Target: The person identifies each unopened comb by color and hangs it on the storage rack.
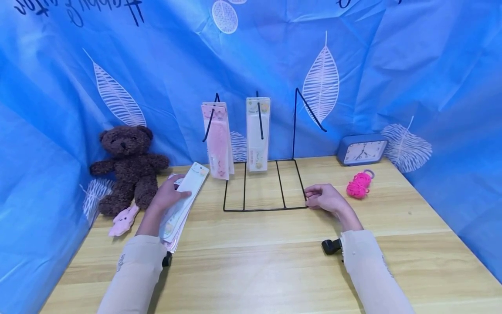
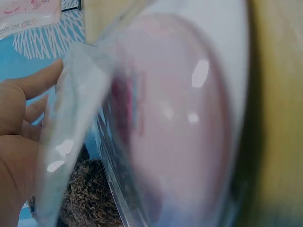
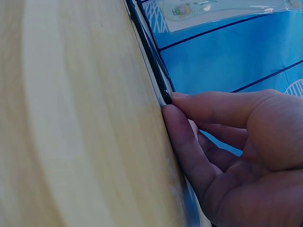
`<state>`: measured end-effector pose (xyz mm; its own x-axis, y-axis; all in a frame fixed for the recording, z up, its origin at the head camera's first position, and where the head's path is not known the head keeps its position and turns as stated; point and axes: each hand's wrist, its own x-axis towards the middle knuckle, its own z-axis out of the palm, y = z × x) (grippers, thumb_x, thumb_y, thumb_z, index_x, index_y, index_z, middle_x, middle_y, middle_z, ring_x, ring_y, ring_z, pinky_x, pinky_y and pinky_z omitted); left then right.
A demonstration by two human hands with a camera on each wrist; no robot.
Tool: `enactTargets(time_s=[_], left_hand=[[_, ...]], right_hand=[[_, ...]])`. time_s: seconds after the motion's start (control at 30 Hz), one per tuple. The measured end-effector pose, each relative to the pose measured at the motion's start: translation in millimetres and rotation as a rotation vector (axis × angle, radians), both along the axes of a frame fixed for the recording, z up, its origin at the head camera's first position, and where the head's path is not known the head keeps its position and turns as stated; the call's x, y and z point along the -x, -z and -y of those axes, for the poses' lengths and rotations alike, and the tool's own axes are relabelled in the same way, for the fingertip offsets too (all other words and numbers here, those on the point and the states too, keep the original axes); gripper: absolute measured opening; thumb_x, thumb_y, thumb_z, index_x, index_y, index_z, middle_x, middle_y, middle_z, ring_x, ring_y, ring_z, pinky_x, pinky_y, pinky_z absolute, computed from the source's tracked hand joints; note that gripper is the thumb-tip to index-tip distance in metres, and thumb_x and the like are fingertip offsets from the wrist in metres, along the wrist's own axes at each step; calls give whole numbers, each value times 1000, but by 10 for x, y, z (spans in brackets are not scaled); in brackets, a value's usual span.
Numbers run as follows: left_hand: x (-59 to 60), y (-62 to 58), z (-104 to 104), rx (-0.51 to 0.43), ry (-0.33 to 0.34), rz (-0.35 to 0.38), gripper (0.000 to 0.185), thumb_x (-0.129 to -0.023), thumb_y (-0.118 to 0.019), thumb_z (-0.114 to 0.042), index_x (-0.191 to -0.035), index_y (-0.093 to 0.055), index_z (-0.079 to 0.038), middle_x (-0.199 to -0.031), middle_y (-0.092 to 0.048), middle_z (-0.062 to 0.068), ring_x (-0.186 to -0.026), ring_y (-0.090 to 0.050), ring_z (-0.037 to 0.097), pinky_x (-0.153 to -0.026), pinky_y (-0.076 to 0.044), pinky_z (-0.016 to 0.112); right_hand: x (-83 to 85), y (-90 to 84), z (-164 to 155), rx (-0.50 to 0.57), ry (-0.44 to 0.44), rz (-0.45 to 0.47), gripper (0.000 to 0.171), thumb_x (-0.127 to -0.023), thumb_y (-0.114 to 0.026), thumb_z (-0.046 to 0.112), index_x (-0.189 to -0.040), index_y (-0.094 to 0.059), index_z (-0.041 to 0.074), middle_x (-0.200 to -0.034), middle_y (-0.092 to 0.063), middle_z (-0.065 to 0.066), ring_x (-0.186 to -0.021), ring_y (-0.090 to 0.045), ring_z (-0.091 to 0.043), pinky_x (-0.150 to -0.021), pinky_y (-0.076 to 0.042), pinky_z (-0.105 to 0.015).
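Two hands at a wire rack (image 1: 263, 185)
Left hand (image 1: 166, 195) grips stacked comb packs (image 1: 184, 203); right hand (image 1: 325, 197) pinches the rack's corner; better keep it steady while hanging one.

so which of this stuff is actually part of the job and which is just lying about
In use: left hand holding the stack of packaged combs; right hand pinching the wire rack; two comb packs hanging on it.

Lying about: teddy bear, pink plush, clock, pink yarn.

Beige long sleeves (image 1: 133, 270) cover both arms; black camera mounts (image 1: 331, 246) at the wrists.
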<state>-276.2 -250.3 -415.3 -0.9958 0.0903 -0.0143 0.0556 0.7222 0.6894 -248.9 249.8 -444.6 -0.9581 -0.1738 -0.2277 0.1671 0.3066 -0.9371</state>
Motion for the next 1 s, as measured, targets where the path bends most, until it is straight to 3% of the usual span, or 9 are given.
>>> enactTargets(time_s=[0.13,0.3,0.53,0.83,1.0], left_hand=[[-19,-44,-11,-64,15,-28,65,-95,-71,-10,-152,-40,-1,-140,-49,33,-118,-53,46,-96,-45,53],[-26,-79,-7,-108,21,-53,67,-94,-71,-8,-153,-39,-2,-126,-59,31,-102,-60,38,-82,-49,42],[-76,-102,73,-171,18,-73,68,-97,-69,-10,-157,-37,-12,-143,-51,26,-121,-53,37,-94,-44,45],[-175,-176,136,-233,61,-125,72,-97,-72,-17,-159,-36,-21,-133,-60,22,-113,-56,28,-83,-46,21],[-237,-240,131,-270,51,-123,74,-96,-73,-20,-159,-35,-27,-137,-58,21,-116,-54,26,-83,-46,18]], right_hand=[[-2,3,-6,4,4,-2,60,-85,-70,-13,-139,-45,-18,-121,-56,-27,-98,-62,-23,-85,-57,-29],[-5,7,-10,4,0,-6,60,-84,-70,-13,-139,-46,-18,-121,-56,-27,-98,-61,-24,-84,-57,-29],[-4,6,-12,-7,3,-12,59,-84,-71,-11,-138,-47,-17,-120,-57,-25,-98,-61,-23,-84,-57,-29],[-9,-5,-1,-7,-1,-14,60,-84,-71,-12,-138,-47,-18,-122,-56,-28,-99,-61,-24,-84,-57,-28],[-17,-2,-2,-4,-1,-13,60,-84,-71,-12,-139,-46,-17,-122,-56,-28,-99,-61,-24,-84,-57,-29]])
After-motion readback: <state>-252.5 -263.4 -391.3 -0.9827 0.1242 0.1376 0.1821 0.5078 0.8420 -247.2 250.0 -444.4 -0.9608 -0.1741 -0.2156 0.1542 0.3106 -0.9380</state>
